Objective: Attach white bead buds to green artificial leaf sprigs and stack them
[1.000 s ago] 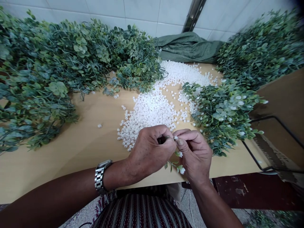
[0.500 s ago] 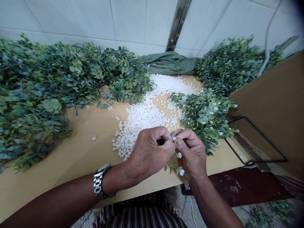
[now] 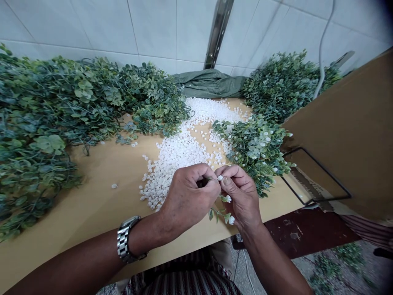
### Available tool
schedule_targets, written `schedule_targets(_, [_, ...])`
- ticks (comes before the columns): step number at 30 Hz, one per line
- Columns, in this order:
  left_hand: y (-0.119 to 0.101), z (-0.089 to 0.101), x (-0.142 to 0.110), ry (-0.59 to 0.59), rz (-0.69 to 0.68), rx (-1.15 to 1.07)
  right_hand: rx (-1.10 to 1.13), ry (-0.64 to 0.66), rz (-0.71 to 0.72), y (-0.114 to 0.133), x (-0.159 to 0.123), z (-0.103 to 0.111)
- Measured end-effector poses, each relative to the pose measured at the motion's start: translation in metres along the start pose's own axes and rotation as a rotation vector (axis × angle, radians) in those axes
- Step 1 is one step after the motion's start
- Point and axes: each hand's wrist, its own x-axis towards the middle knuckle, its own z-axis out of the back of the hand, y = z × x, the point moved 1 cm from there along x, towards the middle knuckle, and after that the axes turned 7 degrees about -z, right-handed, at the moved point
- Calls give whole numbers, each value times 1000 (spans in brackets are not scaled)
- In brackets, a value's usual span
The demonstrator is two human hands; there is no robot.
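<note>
In the head view, the left hand [image 3: 190, 198] is near the middle of the frame, thumb and forefinger brought together in a pinch on a thin green sprig [image 3: 219, 213], the other fingers curled in. A silver watch [image 3: 124, 239] circles the wrist of that arm, which enters from the lower left.

The right hand [image 3: 242, 196], just right of centre, is also nearly closed; its thumb and forefinger have hold of a small white bud [image 3: 220, 178] where the fingertips of both hands meet. Below this meeting point the sprig hangs between the hands, showing green leaves and white tips.

Beyond the hands, a pile of white beads [image 3: 181, 151] spreads over the tan table [image 3: 98, 209] towards the upper middle of the frame, and one stray bead [image 3: 114, 186] lies apart at centre left. A bunch with white tips [image 3: 258, 149] lies right of the pile. Leafy green stems [image 3: 89, 98] fill the left and upper left, and more greenery [image 3: 282, 88] stands at upper right. Dark green cloth [image 3: 211, 84] lies by the tiled wall [image 3: 156, 28]. At right are a brown cardboard box [image 3: 353, 131] and a black wire frame [image 3: 328, 170].
</note>
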Motion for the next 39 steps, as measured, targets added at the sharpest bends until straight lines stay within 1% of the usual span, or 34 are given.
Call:
schedule_targets(3, [1,-1,0,4,11,-17,-24,3,35,-1,-1,3])
schedule_targets(9, [3,-2,0,5,14,21,-218,-29,161,-3,-5,9])
schedule_targets(17, [3,-5,0,-4,49,46,-360,-90,342,0,-8,7])
schedule_targets(22, [4,-6,1,-29,59,29,-463,-89,400,-1,-10,9])
schedule_targets(26, [4,-6,2,-42,81,8,-492,-88,437,-3,-11,12])
schedule_targets(35, [4,-6,1,-32,93,26,-571,-112,492,-6,-11,13])
schedule_targets(39, [4,-7,2,-52,93,12,-602,-114,530,-7,-12,14])
